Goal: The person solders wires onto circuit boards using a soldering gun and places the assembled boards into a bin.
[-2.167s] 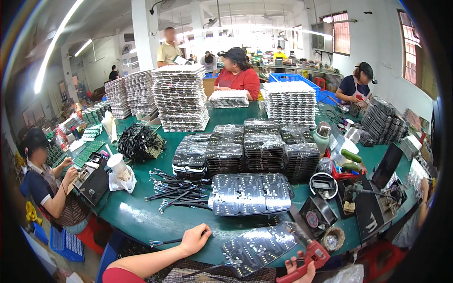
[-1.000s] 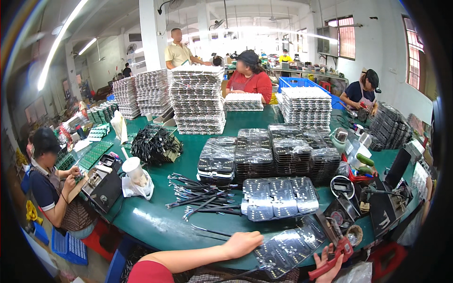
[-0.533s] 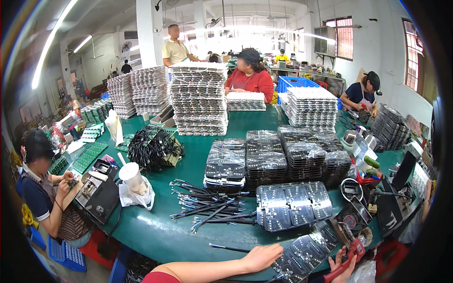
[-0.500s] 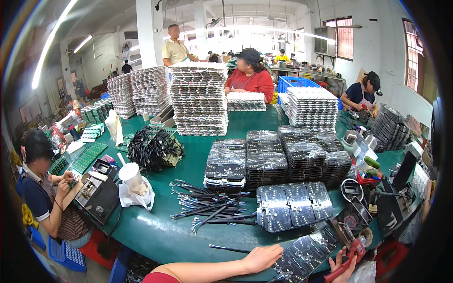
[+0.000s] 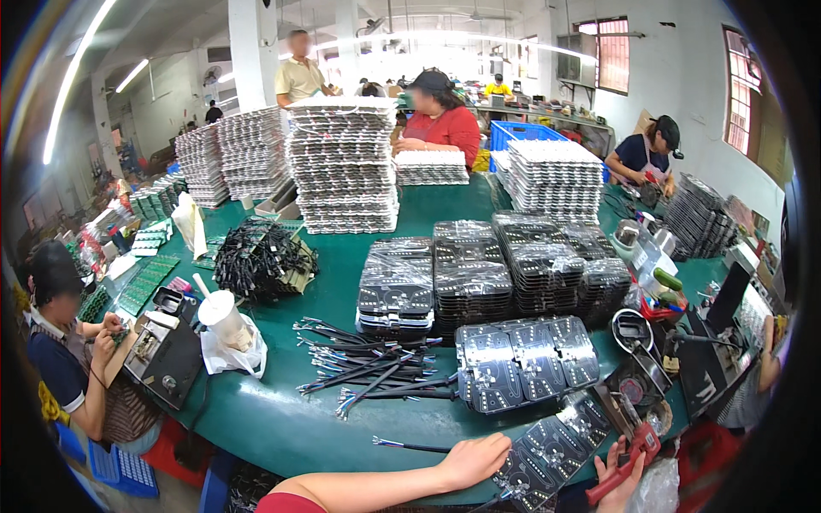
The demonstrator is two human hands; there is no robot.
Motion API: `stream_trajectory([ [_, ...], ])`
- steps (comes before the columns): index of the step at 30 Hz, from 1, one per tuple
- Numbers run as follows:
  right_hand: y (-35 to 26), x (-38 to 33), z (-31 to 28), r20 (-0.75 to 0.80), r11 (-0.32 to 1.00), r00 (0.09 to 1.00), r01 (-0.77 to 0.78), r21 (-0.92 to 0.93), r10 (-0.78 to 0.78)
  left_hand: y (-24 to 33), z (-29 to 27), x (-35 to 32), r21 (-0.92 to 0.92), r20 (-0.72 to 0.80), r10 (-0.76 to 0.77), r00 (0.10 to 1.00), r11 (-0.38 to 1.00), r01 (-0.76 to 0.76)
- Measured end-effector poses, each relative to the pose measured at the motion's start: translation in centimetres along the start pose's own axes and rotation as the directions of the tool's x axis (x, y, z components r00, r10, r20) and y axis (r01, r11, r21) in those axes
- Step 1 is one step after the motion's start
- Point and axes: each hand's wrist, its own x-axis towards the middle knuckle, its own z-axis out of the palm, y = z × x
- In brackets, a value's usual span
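My left hand is closed around a black cable, whose stripped, coloured wire ends stick out to the left. Its fingertips are at the left edge of a black circuit board panel lying near the table's front edge. On the panel's right side, my right hand grips a red gun-shaped hand tool by its handle; the tip is hard to make out. Just beyond the panel is a stack of similar black boards. Loose black cables with bare wire ends lie in a pile to its left.
Wrapped black board stacks and tall white board stacks stand farther back. A white cup in a plastic bag is at left. A black ring-topped device sits at right. Co-workers sit around the green table.
The whole view has shifted slightly, so most of the scene sits a little farther left and higher. My hands keep nearly the same hold on the cable and the red tool.
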Motion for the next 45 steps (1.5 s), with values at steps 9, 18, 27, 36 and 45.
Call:
stream_trajectory([
  [9, -0.1, -0.6, -2.6, 0.121, 1.000, 0.993, 0.002, 0.027, -0.006, 0.2, -0.2, -1.3, 0.007, -0.023, 0.057, 0.998, 0.998, -0.057],
  [18, 1.0, 0.0, 1.1, 0.038, 0.985, 0.998, 0.060, -0.161, -0.054, 0.2, -0.1, 0.2, 0.028, -0.055, 0.021, 0.998, 0.999, -0.019],
  [27, 0.7, -0.3, 0.0, 0.111, 0.990, 0.991, 0.085, -0.111, -0.073, -0.3, 0.7, 0.5, -0.069, -0.043, 0.103, 0.994, 0.992, -0.106],
  [36, 1.1, -1.4, -0.6, 0.110, 0.994, 0.989, 0.106, -0.016, -0.103, 0.6, -0.4, -1.0, 0.006, 0.052, 0.205, 0.977, 0.979, -0.205],
  [45, 0.7, -0.6, -0.9, 0.137, 0.993, 0.984, 0.116, -0.031, -0.110, 1.6, 0.0, -2.0, -0.081, 0.300, 0.527, 0.795, 0.844, -0.529],
])
